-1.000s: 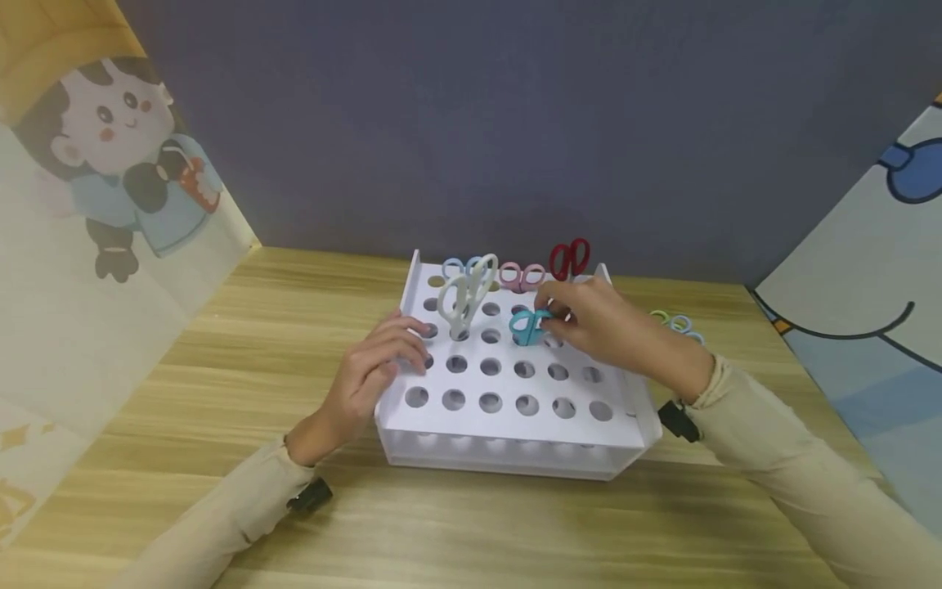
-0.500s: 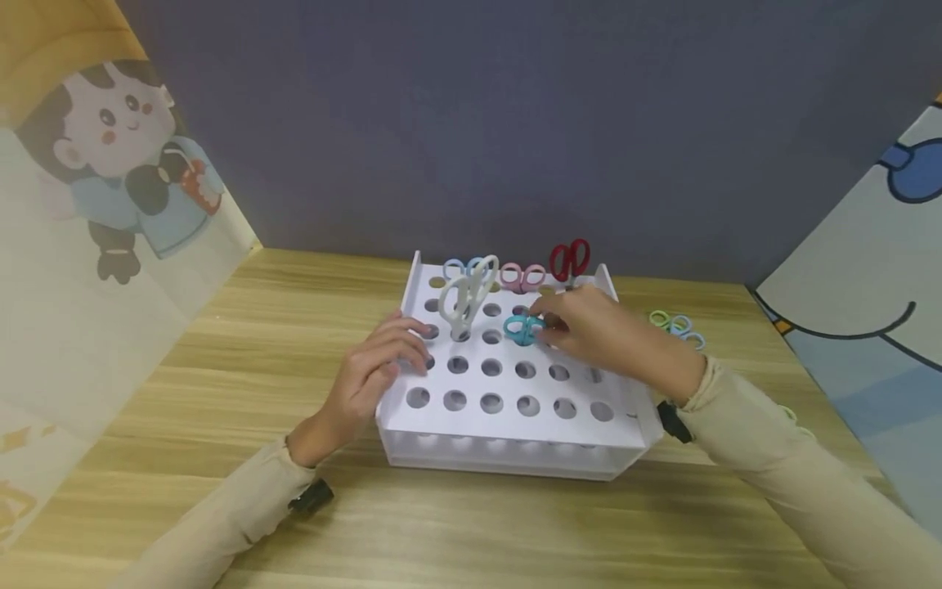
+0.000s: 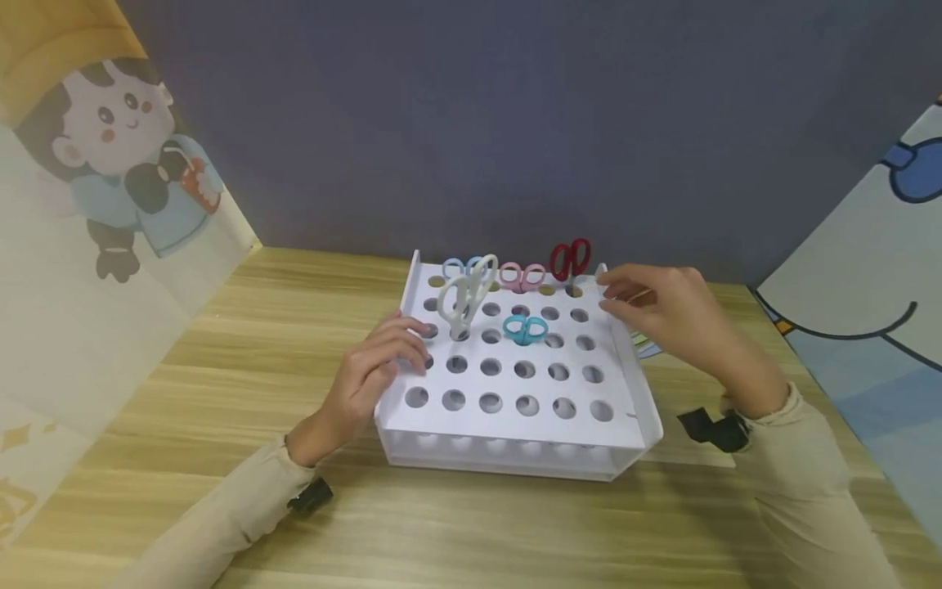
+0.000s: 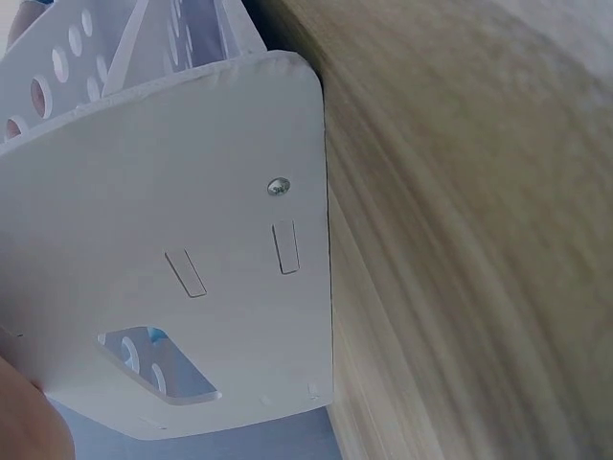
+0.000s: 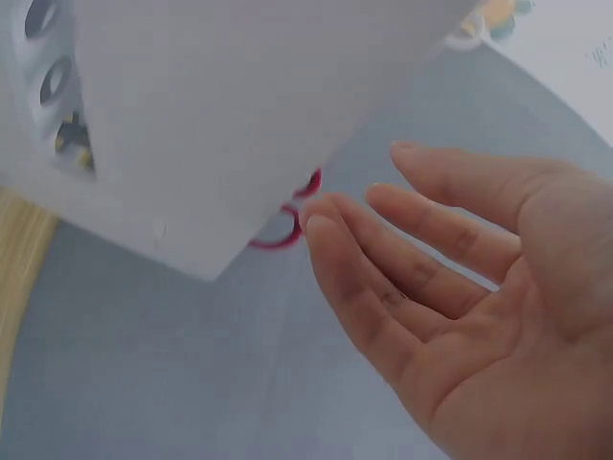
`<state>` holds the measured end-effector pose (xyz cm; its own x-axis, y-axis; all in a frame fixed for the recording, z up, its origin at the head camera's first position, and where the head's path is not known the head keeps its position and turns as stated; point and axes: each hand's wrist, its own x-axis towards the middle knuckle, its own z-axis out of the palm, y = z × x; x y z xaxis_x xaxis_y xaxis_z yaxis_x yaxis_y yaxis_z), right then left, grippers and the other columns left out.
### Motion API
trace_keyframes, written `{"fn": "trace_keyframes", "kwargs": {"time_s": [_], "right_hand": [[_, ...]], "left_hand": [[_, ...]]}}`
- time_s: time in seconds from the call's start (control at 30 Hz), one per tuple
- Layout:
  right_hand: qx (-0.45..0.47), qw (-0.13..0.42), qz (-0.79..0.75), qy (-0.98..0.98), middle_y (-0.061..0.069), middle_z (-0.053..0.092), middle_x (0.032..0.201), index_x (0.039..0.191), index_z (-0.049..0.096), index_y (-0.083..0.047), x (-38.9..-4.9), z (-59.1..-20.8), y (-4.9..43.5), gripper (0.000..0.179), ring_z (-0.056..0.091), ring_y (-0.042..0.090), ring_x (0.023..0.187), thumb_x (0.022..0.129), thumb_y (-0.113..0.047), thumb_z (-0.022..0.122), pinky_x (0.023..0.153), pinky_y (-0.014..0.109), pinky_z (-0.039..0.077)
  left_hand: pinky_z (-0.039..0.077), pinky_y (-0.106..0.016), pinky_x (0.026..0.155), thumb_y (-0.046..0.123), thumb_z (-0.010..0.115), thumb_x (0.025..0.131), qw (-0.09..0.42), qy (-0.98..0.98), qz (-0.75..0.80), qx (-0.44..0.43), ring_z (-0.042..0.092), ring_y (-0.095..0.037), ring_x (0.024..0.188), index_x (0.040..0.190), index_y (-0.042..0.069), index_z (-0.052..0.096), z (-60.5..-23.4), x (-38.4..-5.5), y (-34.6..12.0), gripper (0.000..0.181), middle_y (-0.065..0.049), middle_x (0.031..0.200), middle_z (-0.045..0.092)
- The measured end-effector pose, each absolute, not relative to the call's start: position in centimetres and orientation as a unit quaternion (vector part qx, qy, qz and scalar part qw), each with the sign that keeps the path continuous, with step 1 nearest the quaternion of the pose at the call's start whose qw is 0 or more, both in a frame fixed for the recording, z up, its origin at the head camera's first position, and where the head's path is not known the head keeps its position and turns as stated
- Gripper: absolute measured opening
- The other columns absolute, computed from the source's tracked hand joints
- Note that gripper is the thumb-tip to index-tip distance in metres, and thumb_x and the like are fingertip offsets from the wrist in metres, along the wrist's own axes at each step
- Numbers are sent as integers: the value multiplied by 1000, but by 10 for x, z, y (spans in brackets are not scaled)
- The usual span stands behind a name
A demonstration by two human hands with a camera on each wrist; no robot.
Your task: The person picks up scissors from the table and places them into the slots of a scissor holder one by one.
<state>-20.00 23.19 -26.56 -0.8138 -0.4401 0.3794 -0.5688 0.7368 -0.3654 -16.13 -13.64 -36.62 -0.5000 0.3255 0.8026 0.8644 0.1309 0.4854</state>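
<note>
A white rack (image 3: 508,419) with rows of round holes stands on the table. Teal scissors (image 3: 526,330) sit handles-up in a middle hole. White scissors (image 3: 465,296) stand tilted to their left; light blue scissors (image 3: 454,267), pink scissors (image 3: 522,276) and red scissors (image 3: 571,260) stand along the back row. My left hand (image 3: 368,376) rests on the rack's left edge, fingers over the top; the left wrist view shows mostly the rack's side panel (image 4: 192,240). Beside the rack's back right corner hovers my right hand (image 3: 670,315), fingers loosely bent, with nothing in them in the right wrist view.
Behind my right hand, more scissors (image 3: 649,350) lie on the wooden table (image 3: 309,523), mostly hidden. A dark grey panel (image 3: 471,131) rises at the back. Printed walls stand at left and right.
My right hand has let go of the teal scissors and moved right, past the rack's edge. The teal scissors sit in the rack. The left hand has stayed in place.
</note>
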Motion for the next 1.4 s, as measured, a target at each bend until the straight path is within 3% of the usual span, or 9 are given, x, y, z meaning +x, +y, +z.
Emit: {"fn": "trace_keyframes", "kwargs": {"time_s": [0.27, 0.57, 0.83, 1.2, 1.4], "right_hand": [[237, 195, 259, -916, 15, 74, 97, 107, 72, 0, -209, -282, 258, 18, 72, 31, 84, 91, -10, 70, 71, 44, 60], [180, 164, 236, -941, 27, 70, 100, 112, 67, 7, -236, -310, 297, 24, 68, 44, 84, 95, -10, 62, 72, 59, 56], [137, 176, 223, -949, 35, 66, 104, 113, 64, 12, -255, -337, 329, 29, 66, 51, 89, 95, -10, 59, 75, 64, 52], [98, 128, 205, -965, 42, 53, 123, 127, 50, 17, -273, -375, 358, 46, 50, 61, 109, 95, -14, 60, 91, 71, 42], [71, 47, 175, -981, 50, 43, 127, 141, 35, 16, -278, -391, 373, 60, 36, 68, 116, 99, -23, 52, 99, 76, 31]], "left_hand": [[19, -59, 119, -2, 37, 86, 267, -703, -503, -425, 57, -36, 116, 84, 5, 66, -364, -164, -137, 31, -13, 93, 68], [19, -59, 119, -3, 36, 85, 268, -700, -506, -428, 57, -36, 116, 85, 6, 66, -370, -159, -135, 31, -14, 94, 68], [20, -58, 119, -2, 36, 86, 269, -700, -503, -429, 56, -37, 116, 85, 5, 66, -367, -161, -136, 31, -15, 94, 68], [21, -60, 118, -2, 35, 86, 269, -702, -505, -425, 56, -36, 117, 83, 4, 66, -368, -162, -138, 31, -15, 92, 68], [20, -59, 118, -2, 35, 86, 272, -699, -505, -427, 57, -36, 116, 83, 4, 66, -368, -162, -136, 31, -14, 92, 68]]}}
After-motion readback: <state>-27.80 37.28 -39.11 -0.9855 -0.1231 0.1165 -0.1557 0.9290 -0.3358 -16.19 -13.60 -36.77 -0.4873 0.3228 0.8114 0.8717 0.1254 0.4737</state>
